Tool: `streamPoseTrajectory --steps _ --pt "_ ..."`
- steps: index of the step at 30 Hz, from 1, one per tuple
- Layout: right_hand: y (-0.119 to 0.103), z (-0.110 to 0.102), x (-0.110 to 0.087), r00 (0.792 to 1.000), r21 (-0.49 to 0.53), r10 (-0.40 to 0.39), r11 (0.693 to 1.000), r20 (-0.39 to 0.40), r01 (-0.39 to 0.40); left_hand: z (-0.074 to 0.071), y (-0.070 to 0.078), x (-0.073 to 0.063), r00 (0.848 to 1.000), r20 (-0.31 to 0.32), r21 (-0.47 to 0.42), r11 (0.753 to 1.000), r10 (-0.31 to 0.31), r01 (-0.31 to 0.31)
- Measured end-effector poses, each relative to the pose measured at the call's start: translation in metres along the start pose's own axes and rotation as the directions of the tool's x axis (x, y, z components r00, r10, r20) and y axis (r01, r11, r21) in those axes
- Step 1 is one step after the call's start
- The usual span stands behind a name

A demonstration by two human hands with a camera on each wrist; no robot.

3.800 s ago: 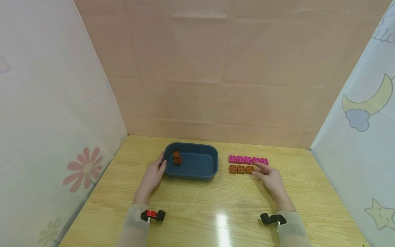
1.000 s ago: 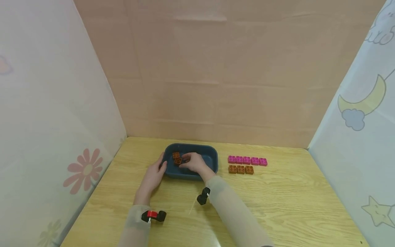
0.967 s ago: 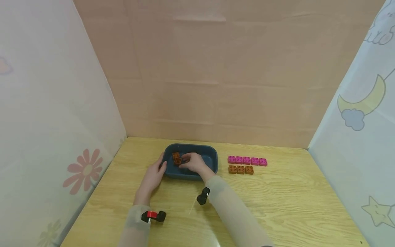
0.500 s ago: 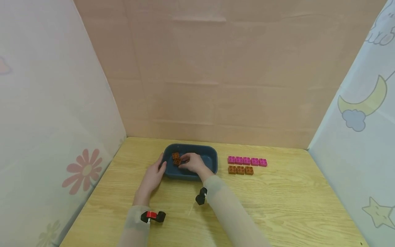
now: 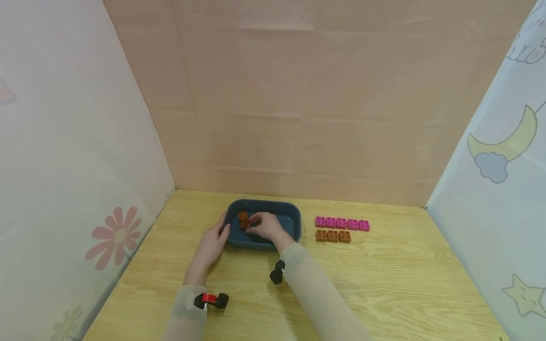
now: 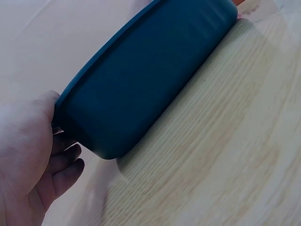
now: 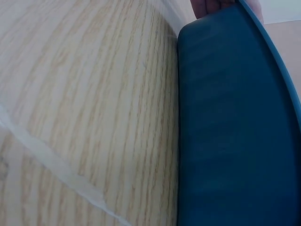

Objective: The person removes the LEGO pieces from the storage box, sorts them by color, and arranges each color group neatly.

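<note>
In the head view, a dark blue tray [image 5: 291, 224] stands on the table. My left hand [image 5: 212, 242] grips its left end; the left wrist view shows the thumb by the tray's rim and curled fingers [image 6: 66, 172] below it. Two orange-brown toy building bricks lie in the left part of the tray. Reaching in over the front wall, my right hand [image 5: 266, 226] pinches the nearer brick [image 5: 244, 224] between thumb and fingers. The other brick [image 5: 242, 215] lies just behind it. Only the tray's outer wall [image 7: 230, 117] and some left-hand fingers show in the right wrist view.
Right of the tray, several pink bricks [image 5: 341, 223] form a row. Three orange-brown bricks [image 5: 333, 236] are lined up in front of them. A wooden table [image 5: 405, 270] carries everything, with a beige backdrop [image 5: 256, 94] behind and printed panels at both sides.
My right hand has left the orange-brown row on the right and reached into the tray. The brick at its fingertips has turned slightly. My left hand has stayed on the tray.
</note>
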State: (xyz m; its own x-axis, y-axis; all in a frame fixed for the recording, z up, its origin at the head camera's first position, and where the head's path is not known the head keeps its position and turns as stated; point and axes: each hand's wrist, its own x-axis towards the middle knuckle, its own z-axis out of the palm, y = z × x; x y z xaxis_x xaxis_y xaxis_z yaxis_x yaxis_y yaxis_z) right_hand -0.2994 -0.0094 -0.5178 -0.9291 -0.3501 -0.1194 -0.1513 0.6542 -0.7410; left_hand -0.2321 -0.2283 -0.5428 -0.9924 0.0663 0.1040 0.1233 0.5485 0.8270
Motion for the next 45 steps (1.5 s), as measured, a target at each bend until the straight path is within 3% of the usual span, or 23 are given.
streamPoseTrajectory --steps 20,30,36,45 --pt "0.003 -0.004 0.002 0.999 0.022 -0.005 1.000 0.033 0.005 -0.001 0.003 0.000 1.000 -0.009 0.010 1.000 0.011 -0.011" --pt "0.003 -0.008 0.000 0.999 0.111 -0.003 0.994 0.054 -0.003 -0.001 0.004 0.000 1.000 -0.005 0.002 1.000 0.021 -0.021" --pt "0.006 -0.011 -0.001 0.998 0.210 -0.041 0.977 0.056 0.029 -0.001 0.003 0.000 1.000 -0.008 0.004 1.000 0.011 -0.011" --pt "0.008 -0.021 -0.006 0.996 0.263 -0.077 0.963 0.040 0.063 -0.001 0.002 0.000 1.000 0.000 0.004 1.000 -0.008 0.008"
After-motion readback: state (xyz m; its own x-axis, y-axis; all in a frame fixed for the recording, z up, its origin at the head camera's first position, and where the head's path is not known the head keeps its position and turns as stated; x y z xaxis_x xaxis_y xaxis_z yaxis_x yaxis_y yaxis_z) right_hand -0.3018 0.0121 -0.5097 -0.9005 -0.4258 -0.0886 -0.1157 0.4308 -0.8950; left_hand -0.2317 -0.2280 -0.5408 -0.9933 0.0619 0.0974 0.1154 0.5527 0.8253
